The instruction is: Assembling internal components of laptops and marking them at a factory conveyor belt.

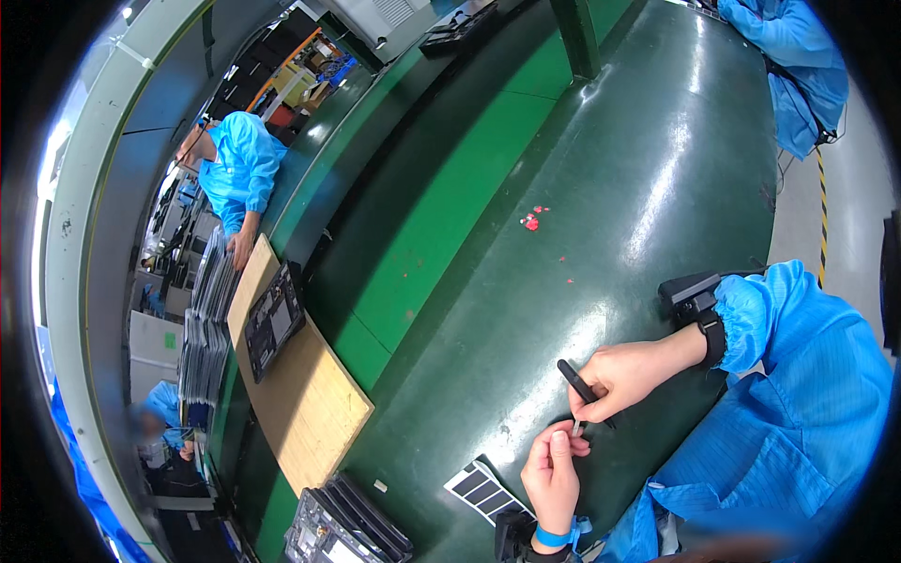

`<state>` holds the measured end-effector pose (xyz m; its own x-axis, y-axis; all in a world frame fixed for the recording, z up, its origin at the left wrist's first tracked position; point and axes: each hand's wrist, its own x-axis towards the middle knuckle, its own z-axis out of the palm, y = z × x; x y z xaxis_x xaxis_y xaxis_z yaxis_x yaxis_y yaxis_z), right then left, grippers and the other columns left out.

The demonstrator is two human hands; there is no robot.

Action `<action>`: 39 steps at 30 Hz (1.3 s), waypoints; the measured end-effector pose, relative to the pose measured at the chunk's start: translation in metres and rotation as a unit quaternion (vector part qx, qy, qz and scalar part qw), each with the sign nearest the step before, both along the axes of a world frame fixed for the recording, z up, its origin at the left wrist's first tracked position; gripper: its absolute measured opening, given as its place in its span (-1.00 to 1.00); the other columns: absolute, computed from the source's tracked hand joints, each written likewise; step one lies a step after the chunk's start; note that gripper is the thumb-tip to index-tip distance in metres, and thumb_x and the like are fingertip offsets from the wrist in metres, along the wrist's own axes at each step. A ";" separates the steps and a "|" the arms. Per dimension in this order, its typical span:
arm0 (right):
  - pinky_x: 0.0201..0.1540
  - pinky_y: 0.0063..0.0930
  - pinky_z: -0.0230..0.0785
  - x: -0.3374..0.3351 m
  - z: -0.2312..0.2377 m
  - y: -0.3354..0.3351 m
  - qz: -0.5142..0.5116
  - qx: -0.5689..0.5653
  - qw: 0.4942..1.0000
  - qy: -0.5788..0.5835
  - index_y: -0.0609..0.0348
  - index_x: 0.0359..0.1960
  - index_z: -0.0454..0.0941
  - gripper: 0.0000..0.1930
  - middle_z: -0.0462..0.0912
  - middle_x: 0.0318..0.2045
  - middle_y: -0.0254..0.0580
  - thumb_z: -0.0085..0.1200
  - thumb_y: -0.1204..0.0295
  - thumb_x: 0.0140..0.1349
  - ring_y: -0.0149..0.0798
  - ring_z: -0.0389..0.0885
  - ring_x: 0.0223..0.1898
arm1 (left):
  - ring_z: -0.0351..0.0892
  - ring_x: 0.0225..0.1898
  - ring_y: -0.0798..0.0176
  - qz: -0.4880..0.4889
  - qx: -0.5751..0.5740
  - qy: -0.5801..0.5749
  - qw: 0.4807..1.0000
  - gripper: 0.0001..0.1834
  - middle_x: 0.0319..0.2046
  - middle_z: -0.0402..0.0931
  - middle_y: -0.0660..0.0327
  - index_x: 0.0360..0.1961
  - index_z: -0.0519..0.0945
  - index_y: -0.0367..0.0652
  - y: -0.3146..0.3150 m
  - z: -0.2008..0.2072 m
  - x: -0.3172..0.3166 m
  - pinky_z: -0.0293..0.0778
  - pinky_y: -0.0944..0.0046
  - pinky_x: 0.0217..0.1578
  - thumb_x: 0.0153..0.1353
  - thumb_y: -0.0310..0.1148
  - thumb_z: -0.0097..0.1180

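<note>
My right hand (619, 380) is closed round a black pen-shaped tool (572, 377), which slants down toward my other hand. My left hand (552, 477) pinches a small pale piece (577, 429) between thumb and fingers, just under the right hand's fingertips. Both hands are above the dark green table near its front edge. Left of the left wrist lies a white sheet with black rectangles (481, 488), partly hidden by the black device on that wrist. What the pale piece is cannot be made out.
A stack of opened laptop bases (343, 525) stands at the lower left. Another laptop base (274, 324) lies on a wooden board (324, 403). Red scraps (532, 221) dot the table. Blue-sleeved people work at the far left (239, 164) and upper right (798, 56).
</note>
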<state>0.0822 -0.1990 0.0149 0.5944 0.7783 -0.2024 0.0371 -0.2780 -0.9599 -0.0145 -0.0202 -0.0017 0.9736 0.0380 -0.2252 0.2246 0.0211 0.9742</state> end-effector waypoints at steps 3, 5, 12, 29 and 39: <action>-0.55 -0.56 0.25 0.001 -0.003 0.001 0.002 -0.004 1.000 -0.002 0.22 -0.35 0.56 -0.83 0.56 -0.60 -0.36 0.07 0.37 0.15 -0.56 0.43 -0.59 | 0.52 -0.45 0.41 -0.012 0.017 0.012 1.000 -0.86 -0.42 0.54 0.17 -0.23 0.49 -0.36 -0.003 0.004 0.000 0.51 0.41 -0.37 0.26 -0.48 0.01; -0.54 -0.57 0.26 0.001 -0.002 0.001 0.001 -0.004 1.000 -0.004 0.22 -0.35 0.56 -0.83 0.56 -0.60 -0.36 0.07 0.37 0.15 -0.56 0.43 -0.59 | 0.52 -0.45 0.43 -0.021 0.023 0.017 0.999 -0.86 -0.43 0.54 0.20 -0.24 0.50 -0.36 -0.001 -0.001 -0.001 0.50 0.43 -0.38 0.24 -0.48 0.04; -0.52 -0.53 0.27 -0.002 -0.006 0.002 0.011 0.007 0.999 0.047 0.21 -0.37 0.57 -0.82 0.58 -0.59 -0.34 0.07 0.35 0.12 -0.52 0.45 -0.57 | 0.52 -0.45 0.44 -0.024 0.016 0.017 0.999 -0.86 -0.43 0.54 0.21 -0.24 0.50 -0.36 0.001 -0.003 -0.002 0.50 0.44 -0.38 0.22 -0.49 0.06; -0.48 -0.60 0.30 0.000 -0.006 0.002 0.023 -0.009 0.994 0.104 0.25 -0.34 0.54 -0.85 0.57 -0.53 -0.36 0.05 0.41 0.17 -0.58 0.44 -0.52 | 0.52 -0.42 0.39 -0.032 -0.031 0.030 0.999 -0.81 -0.35 0.56 0.14 -0.16 0.51 -0.38 0.004 0.000 -0.002 0.49 0.41 -0.34 0.25 -0.52 -0.02; -0.47 -0.59 0.31 -0.001 -0.005 0.001 0.037 -0.008 0.997 0.071 0.24 -0.35 0.54 -0.86 0.56 -0.54 -0.37 0.05 0.41 0.17 -0.57 0.45 -0.51 | 0.50 -0.46 0.43 -0.030 0.009 0.028 0.999 -0.84 -0.45 0.54 0.22 -0.26 0.53 -0.35 0.002 -0.003 -0.003 0.47 0.45 -0.39 0.23 -0.45 0.07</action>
